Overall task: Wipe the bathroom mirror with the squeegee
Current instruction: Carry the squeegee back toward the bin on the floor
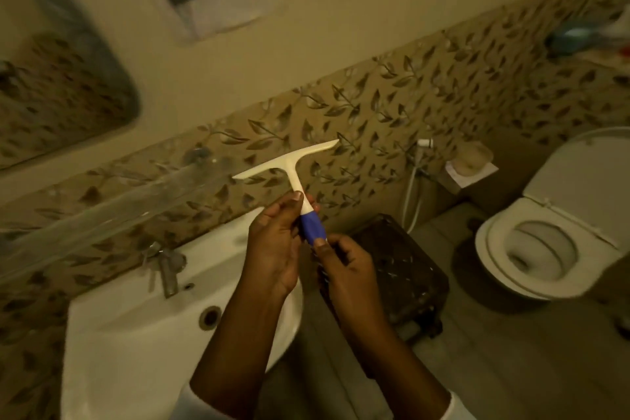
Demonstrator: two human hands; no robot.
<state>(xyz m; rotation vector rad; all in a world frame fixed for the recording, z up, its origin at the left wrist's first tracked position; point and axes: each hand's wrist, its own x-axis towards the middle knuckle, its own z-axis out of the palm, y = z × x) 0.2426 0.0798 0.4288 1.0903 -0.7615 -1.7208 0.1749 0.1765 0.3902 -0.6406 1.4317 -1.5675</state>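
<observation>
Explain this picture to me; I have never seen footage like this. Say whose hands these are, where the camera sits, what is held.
No machine here: a person works with bare hands, and the one camera sits on their head, looking forward and down. The left hand grips the neck of a white squeegee with a blue handle; the right hand pinches the handle's end. Below is a white washbasin with a tap; the mirror hangs upper left, not touched by the squeegee. An open toilet stands at right.
</observation>
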